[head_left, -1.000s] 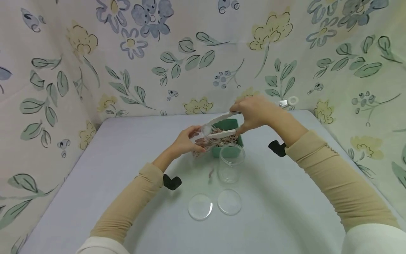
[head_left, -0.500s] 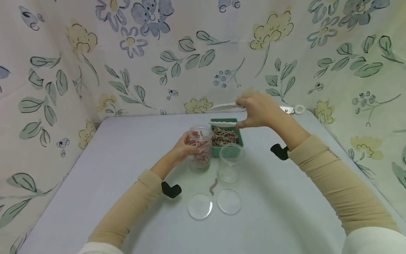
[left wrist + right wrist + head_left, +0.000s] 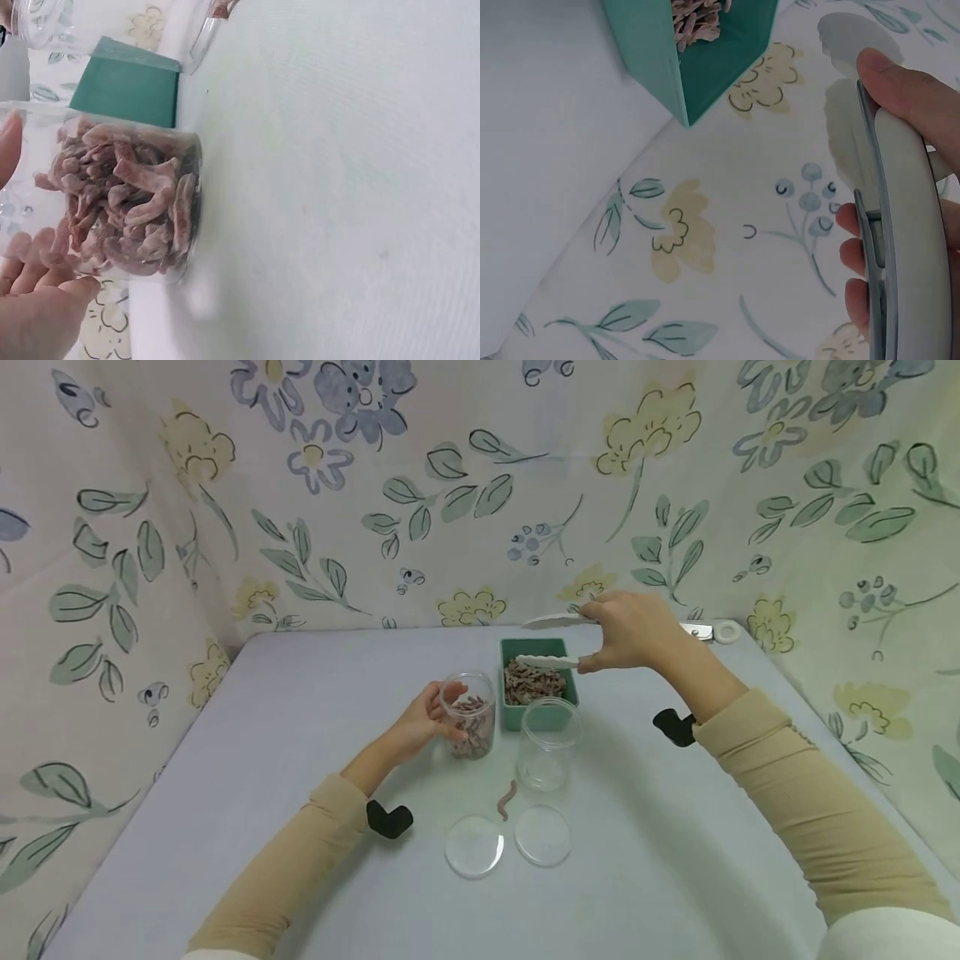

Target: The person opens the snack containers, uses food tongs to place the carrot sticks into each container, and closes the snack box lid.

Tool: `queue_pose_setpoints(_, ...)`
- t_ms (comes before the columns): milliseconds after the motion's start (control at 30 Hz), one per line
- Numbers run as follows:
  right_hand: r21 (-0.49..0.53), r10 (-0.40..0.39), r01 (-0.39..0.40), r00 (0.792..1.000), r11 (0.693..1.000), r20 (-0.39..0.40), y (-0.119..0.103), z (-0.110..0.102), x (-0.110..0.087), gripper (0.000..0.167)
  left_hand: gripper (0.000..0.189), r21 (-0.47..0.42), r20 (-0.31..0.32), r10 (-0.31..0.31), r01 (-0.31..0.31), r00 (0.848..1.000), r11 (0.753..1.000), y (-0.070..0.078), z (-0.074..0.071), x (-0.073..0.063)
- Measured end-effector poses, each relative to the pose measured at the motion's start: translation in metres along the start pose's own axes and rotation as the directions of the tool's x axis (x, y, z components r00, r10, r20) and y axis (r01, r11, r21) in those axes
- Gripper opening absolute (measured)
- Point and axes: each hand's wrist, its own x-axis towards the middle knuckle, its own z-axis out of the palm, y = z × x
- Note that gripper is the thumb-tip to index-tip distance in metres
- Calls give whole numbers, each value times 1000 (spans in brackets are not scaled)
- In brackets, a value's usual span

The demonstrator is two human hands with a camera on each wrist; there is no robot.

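Note:
My left hand (image 3: 420, 722) grips a clear plastic jar (image 3: 474, 731) standing upright on the table, thumb in front and fingers round the far side. Brownish-pink, twisted dried pieces (image 3: 142, 202) fill its lower part, and its top is uncovered. In my right hand (image 3: 630, 631) is a pair of tongs (image 3: 546, 662) with white scalloped tips, held spread apart over a green bin (image 3: 534, 648). Nothing sits between the tips. More such pieces (image 3: 531, 685) lie in the bin.
A second clear jar (image 3: 546, 767) stands in front of the bin, without a lid. Two round clear lids, a left lid (image 3: 474, 847) and a right lid (image 3: 542, 835), lie nearer me. One loose piece (image 3: 507, 800) rests on the table (image 3: 337, 693). Floral cloth (image 3: 420, 543) hangs behind.
The jar in my left hand has gone from tipped over the bin to upright on the table, slightly left. My right hand and tongs have shifted right, away from the jar's mouth.

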Motion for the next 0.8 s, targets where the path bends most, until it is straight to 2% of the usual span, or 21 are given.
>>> queue_pose_setpoints(133, 0, 13, -13, 1000, 1000, 27, 2, 4, 0, 68, 74, 157, 51, 12, -20, 999, 987, 6, -6, -5)
queue_pose_setpoints(233, 2, 28, -28, 998, 1000, 53, 4, 7, -1, 67, 76, 216, 82, 20, -37, 996, 976, 9, -8, -8)
queue_pose_setpoints(367, 12, 50, -51, 996, 999, 77, 5, 10, -2, 68, 85, 315, 95, 22, -51, 995, 948, 16, -7, -12)
queue_pose_setpoints(467, 17, 62, -63, 995, 998, 78, 5, 12, -3, 70, 99, 401, 68, 69, -91, 995, 912, 27, -3, -14)
queue_pose_setpoints(533, 21, 72, -74, 994, 997, 80, 6, 13, -3, 73, 106, 420, 47, 141, -148, 989, 895, 36, 1, -16)
queue_pose_setpoints(567, 20, 79, -80, 994, 997, 81, 6, 14, -3, 74, 108, 425, 35, 185, -182, 982, 887, 40, 4, -16)
queue_pose_setpoints(633, 25, 97, -99, 991, 995, 88, 7, 16, -3, 78, 109, 390, 30, 286, -275, 958, 879, 48, 11, -19)
queue_pose_setpoints(733, 29, 119, -122, 988, 992, 99, 9, 19, -3, 80, 109, 322, 50, 414, -407, 909, 854, 55, 26, -23)
queue_pose_setpoints(800, 32, 129, -133, 986, 991, 107, 11, 22, -3, 79, 109, 282, 76, 470, -471, 880, 836, 57, 39, -28)
